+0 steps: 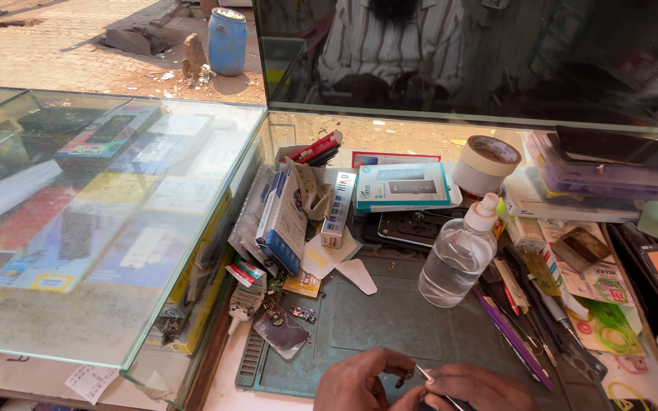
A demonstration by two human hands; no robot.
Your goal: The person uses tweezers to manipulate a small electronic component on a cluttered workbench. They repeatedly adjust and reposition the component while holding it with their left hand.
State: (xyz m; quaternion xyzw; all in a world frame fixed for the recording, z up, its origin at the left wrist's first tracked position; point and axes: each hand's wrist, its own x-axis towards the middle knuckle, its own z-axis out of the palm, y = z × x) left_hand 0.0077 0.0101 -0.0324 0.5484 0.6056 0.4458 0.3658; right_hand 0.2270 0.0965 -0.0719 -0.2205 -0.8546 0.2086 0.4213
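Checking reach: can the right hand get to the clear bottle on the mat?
Probably yes. The clear bottle stands upright beyond the right hand, bare mat between; but its fingers already hold a thin metal tool.

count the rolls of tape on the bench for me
1: a roll of tape lies flat at the back of the bench, behind the clear bottle. More could be hidden under the clutter.

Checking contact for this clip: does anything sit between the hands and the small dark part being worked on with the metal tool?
Nothing visible does. The left hand pinches the small dark part directly, and the right hand brings the thin metal tool to it above the green work mat.
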